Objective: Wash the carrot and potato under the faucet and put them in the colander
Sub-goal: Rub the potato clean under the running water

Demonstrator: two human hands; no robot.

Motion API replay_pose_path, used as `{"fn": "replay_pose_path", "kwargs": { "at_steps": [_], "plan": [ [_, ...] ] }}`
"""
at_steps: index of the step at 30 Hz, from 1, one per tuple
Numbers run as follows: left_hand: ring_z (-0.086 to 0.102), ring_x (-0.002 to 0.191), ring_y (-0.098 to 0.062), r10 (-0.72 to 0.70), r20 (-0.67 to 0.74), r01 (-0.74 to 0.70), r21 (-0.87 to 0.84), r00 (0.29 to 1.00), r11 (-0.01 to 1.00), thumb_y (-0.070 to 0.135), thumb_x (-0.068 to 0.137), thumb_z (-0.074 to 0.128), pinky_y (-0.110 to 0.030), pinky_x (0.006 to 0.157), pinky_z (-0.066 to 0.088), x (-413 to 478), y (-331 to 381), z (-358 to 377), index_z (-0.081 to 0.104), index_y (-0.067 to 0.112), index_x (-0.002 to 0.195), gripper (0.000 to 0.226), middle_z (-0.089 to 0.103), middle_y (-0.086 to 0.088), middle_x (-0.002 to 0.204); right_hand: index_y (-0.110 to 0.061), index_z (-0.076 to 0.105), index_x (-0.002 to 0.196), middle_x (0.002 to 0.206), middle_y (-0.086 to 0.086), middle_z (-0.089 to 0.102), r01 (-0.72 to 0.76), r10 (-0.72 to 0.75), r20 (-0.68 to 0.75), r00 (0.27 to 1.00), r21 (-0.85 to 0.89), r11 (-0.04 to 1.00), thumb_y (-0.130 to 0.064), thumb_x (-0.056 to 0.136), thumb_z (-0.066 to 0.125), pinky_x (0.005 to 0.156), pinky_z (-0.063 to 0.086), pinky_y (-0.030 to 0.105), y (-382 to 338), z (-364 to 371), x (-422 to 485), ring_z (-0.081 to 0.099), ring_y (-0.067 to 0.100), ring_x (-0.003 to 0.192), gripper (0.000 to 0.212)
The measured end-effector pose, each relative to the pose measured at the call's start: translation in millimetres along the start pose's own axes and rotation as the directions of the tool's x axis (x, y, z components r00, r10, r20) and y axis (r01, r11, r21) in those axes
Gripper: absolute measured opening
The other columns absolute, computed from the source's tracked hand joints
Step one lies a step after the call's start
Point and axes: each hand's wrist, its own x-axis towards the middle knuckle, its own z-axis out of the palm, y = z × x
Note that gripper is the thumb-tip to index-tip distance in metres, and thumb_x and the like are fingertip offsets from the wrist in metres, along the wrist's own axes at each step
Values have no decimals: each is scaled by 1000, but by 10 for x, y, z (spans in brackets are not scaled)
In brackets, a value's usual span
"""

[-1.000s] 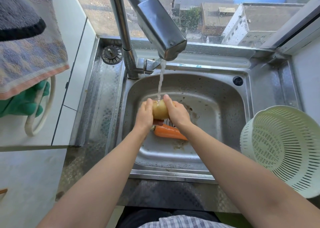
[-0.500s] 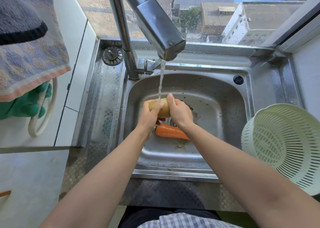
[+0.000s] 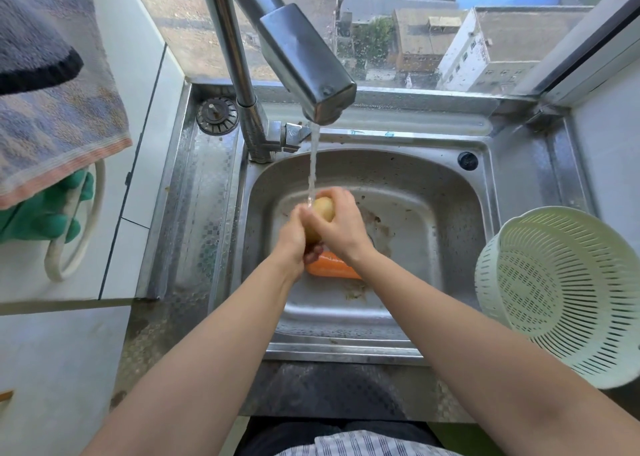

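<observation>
hands: left hand and right hand both grasp the potato, fingers curled round it | potato: between the two palms, under the water stream from the faucet | carrot: lies on the sink floor, just below the hands | colander: right of the sink, well apart

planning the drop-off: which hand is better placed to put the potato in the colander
Right, likely. The colander sits right of the sink, nearer the right hand, which grips the potato; the left hand, also gripping, would have to cross over.
</observation>
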Motion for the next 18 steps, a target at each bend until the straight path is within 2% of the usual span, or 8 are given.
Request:
{"fn": "replay_pose_path", "kwargs": {
  "at_steps": [2,3,5,7,10,13,15,18],
  "plan": [
    [32,29,-10,-77,6,77,-35,997,996,43,94,30,-12,33,23,-11,-48,-79,50,16,63,45,40,1,40,-14,67,90,102,4,63,167,-168,17,986,64,984,-16,74,74,88,42,21,-101,58,-35,59,15,98,18],
    [28,28,-10,-109,39,111,-37,993,993,43,93,27,-12,33,19,-14,-67,-120,46,17,59,47,36,1,39,-15,68,83,98,5,67,187,-193,37,981,118,975,-11,72,75,88,44,22,-154,58,-26,62,16,96,14],
    [25,29,-12,-189,97,188,21,977,982,44,92,22,-12,36,15,-44,-109,-199,46,16,54,53,32,-1,40,-17,68,78,88,5,72,138,-152,62,986,190,972,-12,73,75,84,50,30,-220,44,29,66,20,89,10],
    [32,31,-15,-207,119,199,79,971,977,43,92,20,-14,37,21,-70,-123,-205,53,11,58,58,36,-3,41,-19,66,80,79,3,71,65,-72,30,997,194,979,-13,81,69,79,53,33,-263,72,94,68,19,81,6],
    [54,48,-21,-1,68,2,-2,998,1000,53,97,20,-26,47,43,-62,-99,-112,66,9,81,65,60,-10,59,-26,61,84,70,-4,68,-92,126,-129,984,240,966,-12,93,54,75,52,28,-337,150,154,68,13,75,18],
    [56,57,-19,310,2,-309,97,951,946,45,95,39,-25,45,43,-63,-37,-11,65,11,93,43,62,-5,71,-19,60,90,69,-6,67,-173,286,-274,918,370,913,-10,98,45,74,53,27,-395,170,165,69,14,76,20],
    [51,52,-18,325,-114,-309,138,939,941,40,96,38,-21,41,38,-66,21,18,62,9,90,40,59,-5,69,-20,60,90,77,-3,72,-98,216,-289,933,373,923,-12,98,44,72,53,28,-393,165,142,69,13,77,20],
    [47,40,-21,138,-218,-131,48,966,990,36,96,30,-17,33,33,-79,77,-26,57,8,81,42,55,-13,66,-29,61,84,90,3,75,68,-15,-156,988,343,937,-16,94,53,79,55,30,-283,102,70,69,16,88,18]
  ]
}}
